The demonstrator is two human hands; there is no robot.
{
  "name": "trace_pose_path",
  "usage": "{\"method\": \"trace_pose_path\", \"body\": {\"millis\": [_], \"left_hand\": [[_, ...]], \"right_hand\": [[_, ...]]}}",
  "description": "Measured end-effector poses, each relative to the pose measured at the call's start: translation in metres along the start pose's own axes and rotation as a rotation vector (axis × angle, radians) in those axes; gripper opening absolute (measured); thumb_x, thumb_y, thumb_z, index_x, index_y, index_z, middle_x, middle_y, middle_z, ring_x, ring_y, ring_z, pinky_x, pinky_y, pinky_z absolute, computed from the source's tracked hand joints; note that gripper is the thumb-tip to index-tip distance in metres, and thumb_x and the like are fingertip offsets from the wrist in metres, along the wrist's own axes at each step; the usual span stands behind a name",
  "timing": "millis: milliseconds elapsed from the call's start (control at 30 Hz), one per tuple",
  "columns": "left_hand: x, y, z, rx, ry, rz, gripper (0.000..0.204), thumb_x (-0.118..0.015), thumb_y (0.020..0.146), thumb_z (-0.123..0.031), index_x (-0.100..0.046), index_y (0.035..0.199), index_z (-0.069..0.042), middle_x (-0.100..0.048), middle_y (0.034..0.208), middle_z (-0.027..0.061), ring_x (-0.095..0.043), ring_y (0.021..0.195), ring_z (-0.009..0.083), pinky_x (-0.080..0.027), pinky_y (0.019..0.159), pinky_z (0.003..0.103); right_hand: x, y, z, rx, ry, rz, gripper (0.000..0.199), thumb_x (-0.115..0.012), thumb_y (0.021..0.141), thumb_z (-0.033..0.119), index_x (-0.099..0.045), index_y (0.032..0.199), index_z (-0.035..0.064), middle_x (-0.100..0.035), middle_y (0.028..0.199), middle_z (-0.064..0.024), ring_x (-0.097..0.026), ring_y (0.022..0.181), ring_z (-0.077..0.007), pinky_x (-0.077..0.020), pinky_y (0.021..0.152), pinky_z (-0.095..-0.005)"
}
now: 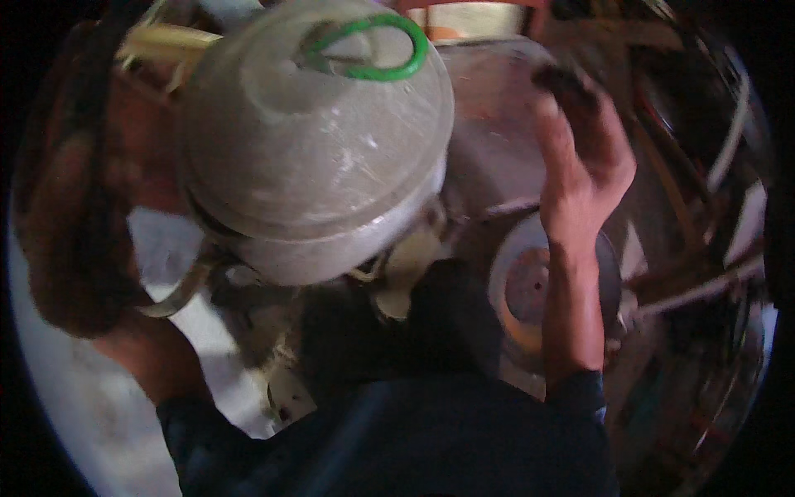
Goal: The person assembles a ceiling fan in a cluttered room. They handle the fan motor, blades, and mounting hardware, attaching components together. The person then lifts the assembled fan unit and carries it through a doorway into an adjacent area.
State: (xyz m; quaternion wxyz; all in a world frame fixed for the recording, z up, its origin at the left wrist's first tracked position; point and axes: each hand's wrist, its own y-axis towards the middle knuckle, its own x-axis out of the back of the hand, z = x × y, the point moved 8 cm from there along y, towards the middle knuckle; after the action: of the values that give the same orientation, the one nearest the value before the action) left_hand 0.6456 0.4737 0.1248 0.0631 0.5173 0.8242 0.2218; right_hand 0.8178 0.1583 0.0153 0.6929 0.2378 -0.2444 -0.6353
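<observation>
Dim, cluttered workshop corner, reddish-brown metal frames and tubes in the background, pale floor patch at lower left. Landmark: the big round grey metal housing, dome-shaped, dusty (315, 141), filling the upper middle of the view. A green wire loop (373, 45) sits on top of the dome. A pale ring-shaped strap or clamp (178, 290) hangs below-left of the dome.

Left hand (74, 240) is left of the dome, very close to the lens and blurred; it seems pressed to the dome's side, but I cannot tell how far it is open or whether it really grips. Right hand (580, 157) is right of the dome, raised, fingers curled round a small dark object (567, 83) at the fingertips, possibly a cloth or a tool tip. A round grey disc with an orange centre (530, 286) lies below-right of the dome, behind the right forearm.

Risk: the dome looks heavy and one-sidedly supported; if the left hand's hold is weak it could tip or slide down onto the disc or the person's lap. The green loop could snag.

Hidden: dome underside, left fingers, the identity of the dark object; the dark sleeve covers the lower centre.
</observation>
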Motion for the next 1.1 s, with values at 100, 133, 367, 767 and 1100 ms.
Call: {"method": "trace_pose_path", "body": {"millis": [100,133,367,767,1100], "left_hand": [[-0.056,0.032,-0.003,-0.061,-0.104,0.190,0.059,-0.070,0.074,-0.008,-0.047,0.126,0.006,-0.065,0.079,0.0113,-0.059,0.059,0.0151,-0.046,0.051,0.025],[-0.075,0.041,-0.021,-0.098,-0.077,0.233,0.058,-0.070,0.074,-0.008,-0.047,0.125,0.006,-0.065,0.078,0.0117,-0.060,0.059,0.0161,-0.046,0.051,0.026],[-0.231,0.066,-0.041,-0.348,-0.149,0.511,0.051,-0.069,0.073,-0.010,-0.049,0.116,0.006,-0.065,0.072,0.0147,-0.062,0.057,0.0231,-0.049,0.051,0.033],[-0.423,-0.046,-0.050,-0.697,-0.333,0.481,0.049,-0.068,0.074,-0.015,-0.046,0.113,0.007,-0.066,0.067,0.0173,-0.067,0.060,0.0331,-0.053,0.053,0.043],[-0.342,-0.163,0.103,-0.410,-0.078,0.824,0.051,-0.070,0.086,-0.031,-0.056,0.124,-0.001,-0.064,0.083,0.0138,-0.065,0.064,0.0293,-0.051,0.053,0.038]], "right_hand": [[0.036,0.035,0.055,0.176,0.050,-0.004,0.033,-0.064,0.092,0.011,-0.062,0.122,-0.0027,-0.067,0.113,-0.0089,-0.062,0.100,-0.0162,-0.0460,0.093,-0.0278],[0.044,0.044,0.066,0.215,0.060,-0.012,0.032,-0.063,0.093,0.012,-0.062,0.121,-0.0022,-0.067,0.112,-0.0092,-0.062,0.100,-0.0164,-0.0459,0.092,-0.0280],[0.114,0.054,0.119,0.272,-0.288,-0.088,0.031,-0.055,0.095,0.020,-0.063,0.117,0.0007,-0.066,0.108,-0.0112,-0.062,0.096,-0.0176,-0.0452,0.088,-0.0291],[0.246,-0.002,0.083,-0.457,-0.325,-0.246,0.027,-0.059,0.092,0.025,-0.065,0.100,-0.0001,-0.066,0.091,-0.0058,-0.062,0.079,-0.0133,-0.0493,0.074,-0.0281],[0.393,-0.210,-0.101,-1.061,-0.010,-0.521,0.023,-0.062,0.084,0.017,-0.064,0.101,0.0011,-0.064,0.092,-0.0042,-0.060,0.088,-0.0176,-0.0468,0.083,-0.0324]]}}
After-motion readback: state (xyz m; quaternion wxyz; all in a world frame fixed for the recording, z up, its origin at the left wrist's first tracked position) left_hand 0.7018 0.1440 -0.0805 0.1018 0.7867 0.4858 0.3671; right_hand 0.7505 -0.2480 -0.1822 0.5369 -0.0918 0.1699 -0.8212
